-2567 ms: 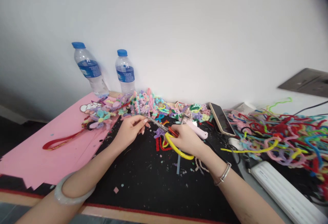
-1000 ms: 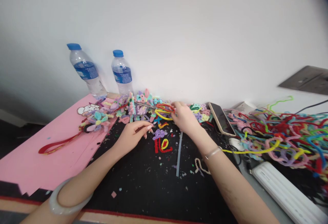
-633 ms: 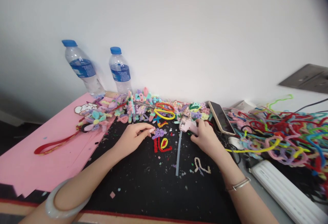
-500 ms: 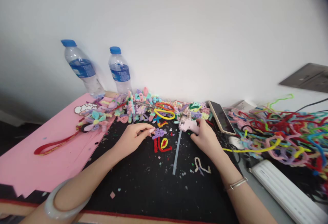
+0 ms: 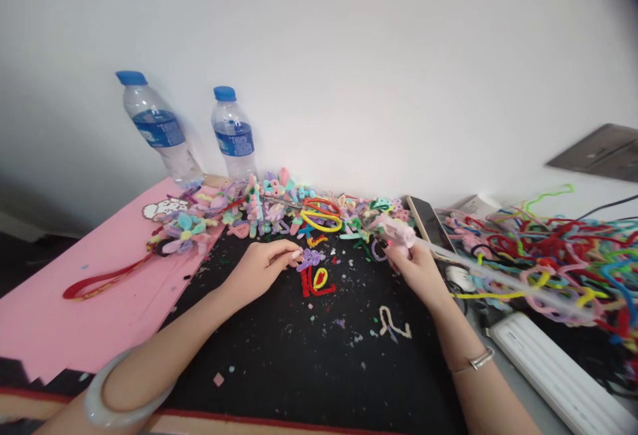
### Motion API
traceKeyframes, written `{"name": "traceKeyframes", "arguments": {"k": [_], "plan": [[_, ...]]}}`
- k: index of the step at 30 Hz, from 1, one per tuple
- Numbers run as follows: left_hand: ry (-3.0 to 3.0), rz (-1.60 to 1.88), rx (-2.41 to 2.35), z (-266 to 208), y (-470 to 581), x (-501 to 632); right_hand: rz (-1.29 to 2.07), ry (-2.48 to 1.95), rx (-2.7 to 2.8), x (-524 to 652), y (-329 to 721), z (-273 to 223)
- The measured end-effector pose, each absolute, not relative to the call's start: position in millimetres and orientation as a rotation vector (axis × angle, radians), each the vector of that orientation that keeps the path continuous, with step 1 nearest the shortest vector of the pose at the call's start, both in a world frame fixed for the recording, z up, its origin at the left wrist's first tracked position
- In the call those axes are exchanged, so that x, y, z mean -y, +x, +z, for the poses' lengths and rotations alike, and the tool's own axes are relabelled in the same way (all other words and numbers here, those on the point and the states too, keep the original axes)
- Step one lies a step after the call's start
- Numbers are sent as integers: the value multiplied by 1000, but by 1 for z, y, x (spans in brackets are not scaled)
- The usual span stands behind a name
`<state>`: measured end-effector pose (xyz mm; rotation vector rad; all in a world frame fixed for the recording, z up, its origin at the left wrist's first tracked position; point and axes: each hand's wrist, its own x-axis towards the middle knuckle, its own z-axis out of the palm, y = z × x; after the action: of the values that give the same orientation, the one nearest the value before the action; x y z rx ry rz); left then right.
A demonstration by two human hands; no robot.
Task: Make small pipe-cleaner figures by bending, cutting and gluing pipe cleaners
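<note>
My left hand (image 5: 266,267) pinches the edge of a small purple pipe-cleaner flower (image 5: 311,259) low over the black mat. Just below the flower lie bent red pipe-cleaner pieces (image 5: 306,283) and a yellow loop (image 5: 320,279). In my right hand (image 5: 419,269) is a pale pink hot glue gun (image 5: 393,228), its nozzle end toward the left. A long translucent glue stick (image 5: 478,265) sticks out of its back to the right, smeared by motion. A red light shows near its grip. My fingers hide much of the handle.
Behind my hands stretches a heap of pipe-cleaner shapes (image 5: 274,212) with red and yellow scissors handles (image 5: 323,222). Two bottles (image 5: 234,139) lean at the wall. A phone (image 5: 429,222), tangled pipe cleaners and a white power strip (image 5: 553,368) lie right; pink card (image 5: 114,249) lies left.
My right hand has turned the glue gun, so the glue stick swings from pointing down at the mat to pointing right. My left hand stays at the purple flower.
</note>
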<state>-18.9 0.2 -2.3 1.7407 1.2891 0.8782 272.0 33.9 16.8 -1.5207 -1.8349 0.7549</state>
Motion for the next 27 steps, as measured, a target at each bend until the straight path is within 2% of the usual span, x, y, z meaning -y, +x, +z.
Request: {"name": "traceKeyframes", "arguments": {"k": [4, 7, 27], "plan": [[1727, 882, -1282, -3, -18, 0, 1318, -1370, 1859, -24, 263, 17], [1722, 891, -1269, -2, -18, 0, 1499, -1321, 1910, -16, 252, 15], [1829, 870, -1319, 2, -18, 1, 1408, -1528, 1984, -2, 225, 15]]}}
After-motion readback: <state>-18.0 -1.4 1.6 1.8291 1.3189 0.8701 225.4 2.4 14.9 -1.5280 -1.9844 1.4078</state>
